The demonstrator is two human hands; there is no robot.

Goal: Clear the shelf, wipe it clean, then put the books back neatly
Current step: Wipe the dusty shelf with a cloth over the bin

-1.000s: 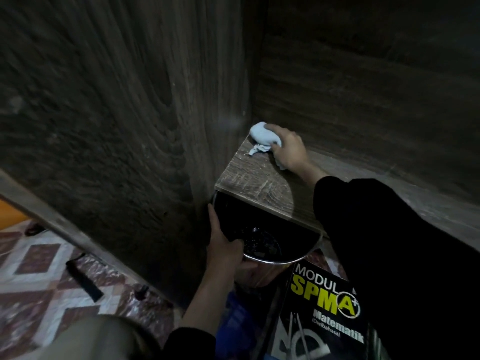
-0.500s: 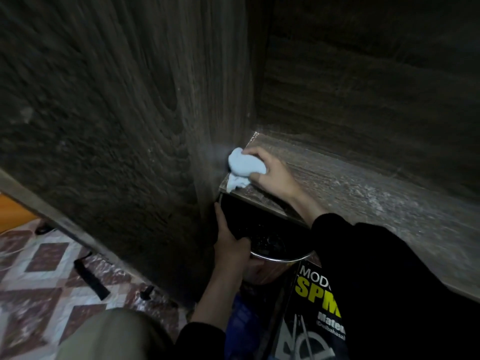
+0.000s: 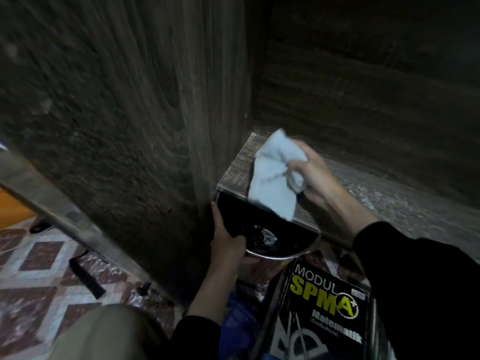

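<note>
- The shelf (image 3: 235,172) is a flat board of grey-brown wood-grain laminate with a square near-left corner. It butts against a tall side panel (image 3: 130,126) of the same streaked grain.
- Pale, gritty dust (image 3: 389,196) speckles the board to the right of the wiped corner.
- The right hand (image 3: 315,175), in a black sleeve, has its fingers curled tight round a bunched, pale, soft cloth (image 3: 272,178). The cloth lies on the shelf's near-left part, and its loose end droops over the near edge.
- The left hand (image 3: 228,244) grips the left rim of a round bowl (image 3: 283,252) held just under that edge. The bowl has a dark inside and a thin shiny metal rim, and something glints wetly at its bottom.
- A glossy black book (image 3: 327,307), lettered "MODUL SPM A+ Matematik" in yellow and white, lies low on the near right, off the shelf.
- At the left, the floor (image 3: 39,255) shows maroon and white diamond tiles with a black strip (image 3: 87,280) on them.
</note>
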